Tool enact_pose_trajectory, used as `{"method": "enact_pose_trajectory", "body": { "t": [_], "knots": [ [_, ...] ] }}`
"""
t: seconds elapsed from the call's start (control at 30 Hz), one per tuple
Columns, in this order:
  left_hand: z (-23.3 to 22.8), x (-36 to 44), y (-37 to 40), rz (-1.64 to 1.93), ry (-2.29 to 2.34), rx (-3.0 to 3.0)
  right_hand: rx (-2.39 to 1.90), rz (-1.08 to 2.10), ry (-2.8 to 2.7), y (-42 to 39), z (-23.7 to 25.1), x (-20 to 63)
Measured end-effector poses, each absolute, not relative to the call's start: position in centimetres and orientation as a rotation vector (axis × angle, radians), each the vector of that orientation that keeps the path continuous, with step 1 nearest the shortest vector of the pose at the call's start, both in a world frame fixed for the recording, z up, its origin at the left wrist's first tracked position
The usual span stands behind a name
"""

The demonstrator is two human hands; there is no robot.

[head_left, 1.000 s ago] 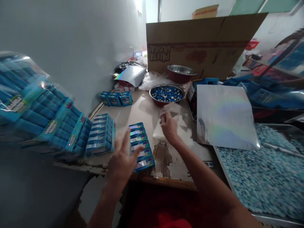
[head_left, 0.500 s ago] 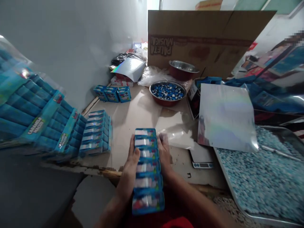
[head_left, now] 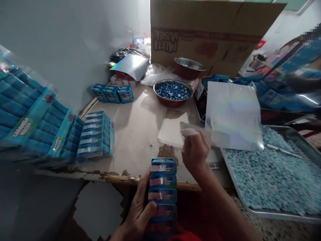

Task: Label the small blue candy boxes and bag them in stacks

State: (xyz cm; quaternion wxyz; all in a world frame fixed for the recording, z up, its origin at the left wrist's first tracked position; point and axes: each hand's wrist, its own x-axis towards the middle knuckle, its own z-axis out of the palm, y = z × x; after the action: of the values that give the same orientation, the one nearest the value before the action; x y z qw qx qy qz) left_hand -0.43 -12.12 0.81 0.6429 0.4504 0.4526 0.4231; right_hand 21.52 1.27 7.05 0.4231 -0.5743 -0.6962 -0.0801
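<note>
Light: soft and even, brightest at the gap beside the wall [head_left: 75, 43].
Glare: rainbow sheen on the shiny sheet [head_left: 233, 117].
Shadows: soft ones across the table [head_left: 132, 130].
Blur: right hand [head_left: 195, 149] smeared; the packs [head_left: 32, 124] at the left edge soft.
Distortion: wide-angle stretch at edges.

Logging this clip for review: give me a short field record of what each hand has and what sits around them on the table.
left hand: left hand grips a row of blue boxes at the table's near edge
right hand: right hand pinches a clear plastic bag, lifted off the table
right of hands: tray of pale blue candies, shiny sheet leaning over it
far side: bowl of blue caps, empty metal bowl, cardboard box
left side: packed blue boxes
</note>
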Motion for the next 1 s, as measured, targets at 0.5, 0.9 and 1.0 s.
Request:
{"method": "enact_pose_trajectory", "body": {
  "t": [0.5,0.9,1.0],
  "knots": [
    [4.3,-0.9,7.0,0.533,1.31,2.863,-1.46,0.182,-2.708,7.1,3.0,20.4],
    [2.7,0.1,8.6,0.292,1.176,3.103,-1.511,0.158,-2.548,5.5,1.1,22.4],
    [1.7,-0.6,6.4,0.426,1.288,3.097,-1.716,0.204,-2.424,3.8,0.4,23.9]
  ]
}}
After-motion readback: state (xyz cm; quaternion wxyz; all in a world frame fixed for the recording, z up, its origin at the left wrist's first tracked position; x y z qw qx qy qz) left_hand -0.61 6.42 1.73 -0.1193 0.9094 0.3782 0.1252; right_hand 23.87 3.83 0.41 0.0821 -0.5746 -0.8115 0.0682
